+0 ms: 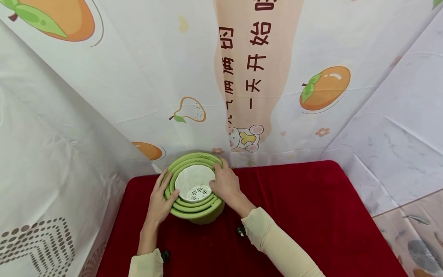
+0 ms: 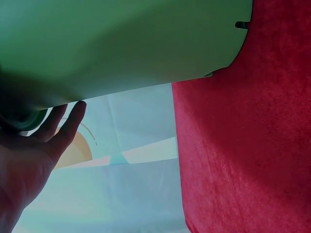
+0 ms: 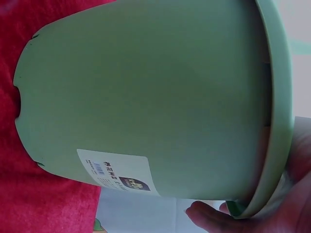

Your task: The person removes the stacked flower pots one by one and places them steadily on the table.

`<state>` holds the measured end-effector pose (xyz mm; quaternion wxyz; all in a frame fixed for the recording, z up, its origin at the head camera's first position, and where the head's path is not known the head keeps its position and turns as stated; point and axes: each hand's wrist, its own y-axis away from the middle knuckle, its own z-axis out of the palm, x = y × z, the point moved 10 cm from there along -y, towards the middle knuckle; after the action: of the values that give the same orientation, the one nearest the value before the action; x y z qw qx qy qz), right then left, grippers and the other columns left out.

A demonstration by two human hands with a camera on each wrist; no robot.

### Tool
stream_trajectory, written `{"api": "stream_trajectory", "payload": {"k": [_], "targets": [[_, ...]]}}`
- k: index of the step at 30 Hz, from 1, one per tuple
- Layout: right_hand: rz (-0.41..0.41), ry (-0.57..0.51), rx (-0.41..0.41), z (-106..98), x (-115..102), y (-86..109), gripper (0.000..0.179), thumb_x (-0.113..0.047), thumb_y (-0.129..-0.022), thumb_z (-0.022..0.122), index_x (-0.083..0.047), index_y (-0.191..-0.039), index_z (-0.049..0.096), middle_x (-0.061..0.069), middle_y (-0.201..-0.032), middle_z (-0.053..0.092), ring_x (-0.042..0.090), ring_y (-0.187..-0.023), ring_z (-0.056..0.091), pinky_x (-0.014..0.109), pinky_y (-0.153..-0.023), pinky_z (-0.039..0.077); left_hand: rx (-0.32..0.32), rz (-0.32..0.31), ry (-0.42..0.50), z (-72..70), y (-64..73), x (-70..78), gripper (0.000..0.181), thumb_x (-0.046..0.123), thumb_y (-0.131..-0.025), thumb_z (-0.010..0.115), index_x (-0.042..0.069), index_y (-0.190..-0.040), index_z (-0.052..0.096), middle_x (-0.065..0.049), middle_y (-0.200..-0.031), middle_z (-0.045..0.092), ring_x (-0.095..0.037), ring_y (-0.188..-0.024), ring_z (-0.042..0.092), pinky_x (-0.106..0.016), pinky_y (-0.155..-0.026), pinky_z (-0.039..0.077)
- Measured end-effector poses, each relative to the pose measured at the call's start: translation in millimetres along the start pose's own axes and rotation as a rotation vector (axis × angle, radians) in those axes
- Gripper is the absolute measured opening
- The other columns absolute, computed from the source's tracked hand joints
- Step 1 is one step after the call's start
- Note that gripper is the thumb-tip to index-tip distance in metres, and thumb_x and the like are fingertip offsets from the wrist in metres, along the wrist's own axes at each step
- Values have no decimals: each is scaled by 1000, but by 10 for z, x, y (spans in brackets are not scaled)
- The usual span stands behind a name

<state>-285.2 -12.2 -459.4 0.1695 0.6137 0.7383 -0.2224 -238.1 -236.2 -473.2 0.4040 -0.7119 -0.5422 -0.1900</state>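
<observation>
A nested stack of green plant pots (image 1: 194, 211) stands on a red-covered table, its mouth facing up. Innermost is a white pot (image 1: 187, 179) with a perforated bottom. At the stack's left rim my left hand (image 1: 160, 201) grips, thumb over the edge and fingers along the outside. My right hand (image 1: 226, 184) holds the opposite rim, its thumb reaching inward beside the white pot. Seen from the right wrist, the outermost green pot (image 3: 146, 97) carries a white printed label (image 3: 116, 171) and notches at its base. The left wrist view shows left fingers (image 2: 65, 128) against the pot's underside of the rim.
The red cloth (image 1: 297, 215) spreads over the table, mostly to the right of the stack. Just behind the pots hangs a white printed curtain (image 1: 155, 77) with fruit drawings. Another white curtain (image 1: 55, 154) borders the left side.
</observation>
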Motion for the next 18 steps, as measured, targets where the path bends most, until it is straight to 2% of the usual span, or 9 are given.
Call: {"api": "stream_trajectory", "payload": {"k": [6, 9, 11, 13, 16, 18], "targets": [[-7, 25, 25, -55, -4, -6, 46, -16, -81, 64, -16, -127, 70, 15, -154, 40, 35, -101, 65, 52, -69, 54, 1, 0, 0, -1, -9, 2, 67, 17, -92, 69, 4, -151, 41, -11, -162, 26, -38, -145, 26, -68, -105, 27], [-28, 28, 50, -79, -32, 2, 46, -16, -81, 64, -17, -127, 71, 15, -154, 40, 36, -112, 62, 49, -68, 55, 14, 1, 7, -19, 0, -2, 67, 15, -91, 70, 4, -151, 42, -11, -161, 27, -37, -145, 26, -68, -105, 27], [-52, 25, 72, -93, -60, 11, 45, -15, -81, 65, -17, -126, 72, 14, -154, 40, 37, -123, 56, 50, -76, 55, 23, -1, 9, -32, 15, -7, 67, 15, -91, 69, 4, -151, 42, -11, -161, 27, -36, -145, 27, -67, -105, 27], [-83, 26, 100, -116, -91, 17, 44, -14, -80, 67, -16, -123, 73, 14, -153, 42, 39, -132, 48, 50, -89, 52, 30, -1, 11, -38, 25, -7, 67, 14, -91, 70, 4, -151, 42, -11, -161, 28, -36, -145, 27, -67, -105, 27], [-125, 38, 144, -155, -125, 27, 41, -11, -79, 69, -14, -120, 75, 14, -152, 44, 42, -137, 41, 50, -105, 41, 26, 1, 11, -25, 29, -2, 67, 13, -90, 69, 4, -151, 42, -12, -161, 28, -35, -145, 27, -67, -106, 26], [-153, 47, 175, -184, -141, 34, 39, -11, -78, 70, -12, -117, 76, 15, -150, 46, 43, -137, 41, 52, -108, 38, 22, 4, 12, -13, 20, 4, 68, 11, -90, 69, 5, -151, 41, -13, -161, 27, -35, -145, 27, -67, -106, 26]]}}
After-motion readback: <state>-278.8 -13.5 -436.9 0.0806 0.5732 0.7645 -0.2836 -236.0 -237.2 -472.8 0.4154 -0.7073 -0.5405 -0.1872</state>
